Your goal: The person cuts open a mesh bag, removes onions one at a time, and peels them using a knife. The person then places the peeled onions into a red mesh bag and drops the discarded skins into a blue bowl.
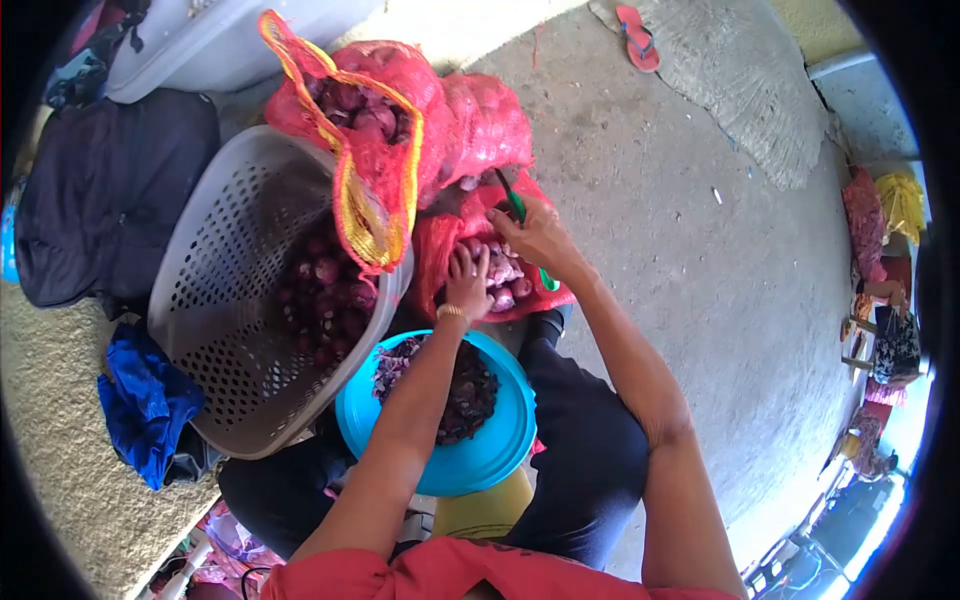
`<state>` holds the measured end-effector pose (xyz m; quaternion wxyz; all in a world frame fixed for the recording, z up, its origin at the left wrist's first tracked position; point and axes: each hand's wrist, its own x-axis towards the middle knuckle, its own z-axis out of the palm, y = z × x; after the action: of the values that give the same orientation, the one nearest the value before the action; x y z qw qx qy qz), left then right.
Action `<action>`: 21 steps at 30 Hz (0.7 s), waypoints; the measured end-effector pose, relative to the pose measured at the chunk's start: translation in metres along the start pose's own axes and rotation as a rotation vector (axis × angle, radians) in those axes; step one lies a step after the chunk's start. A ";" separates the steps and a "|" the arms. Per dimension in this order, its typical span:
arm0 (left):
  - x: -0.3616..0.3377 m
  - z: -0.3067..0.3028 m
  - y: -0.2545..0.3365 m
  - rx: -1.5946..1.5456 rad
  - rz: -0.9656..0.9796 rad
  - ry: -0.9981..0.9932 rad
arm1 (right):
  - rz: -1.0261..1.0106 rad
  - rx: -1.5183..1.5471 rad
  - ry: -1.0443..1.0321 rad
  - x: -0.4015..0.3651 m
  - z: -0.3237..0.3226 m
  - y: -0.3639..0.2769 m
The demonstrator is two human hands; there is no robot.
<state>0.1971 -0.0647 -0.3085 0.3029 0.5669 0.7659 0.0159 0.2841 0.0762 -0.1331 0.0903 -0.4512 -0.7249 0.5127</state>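
Note:
My left hand [470, 284] reaches into an open red mesh sack [432, 262] in front of me. Its fingers are spread over the red onions [503, 298] there. My right hand [543, 238] is closed around a green-handled knife [516, 207] above the sack's right side, its dark blade pointing away from me. Under my left forearm, a turquoise basin [513, 400] rests at my lap with dark onion skins [470, 400] in it. At the left, a grey perforated basket [215, 290] stands tilted with a heap of red onions [327, 290] in it.
A full red mesh sack [470, 115] with a yellow-edged mouth leans over the basket's rim. A black bag [115, 200] and a blue cloth [148, 395] lie at the left. One red flip-flop [638, 40] is on the concrete floor [680, 240].

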 end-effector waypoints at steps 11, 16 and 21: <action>-0.176 -0.259 0.077 -0.414 0.463 0.908 | -0.499 0.019 0.501 0.007 -0.025 -0.166; -0.073 -0.355 0.036 -0.357 0.247 0.774 | -0.559 -0.124 0.557 0.037 -0.014 -0.176; 0.063 -0.344 -0.021 0.207 -0.085 0.420 | -0.454 -0.038 0.524 0.030 -0.014 -0.181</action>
<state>0.0018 0.0927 -0.0636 0.0776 0.5463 0.8329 0.0419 0.1735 0.0961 0.0125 0.3767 -0.3966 -0.7683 0.3324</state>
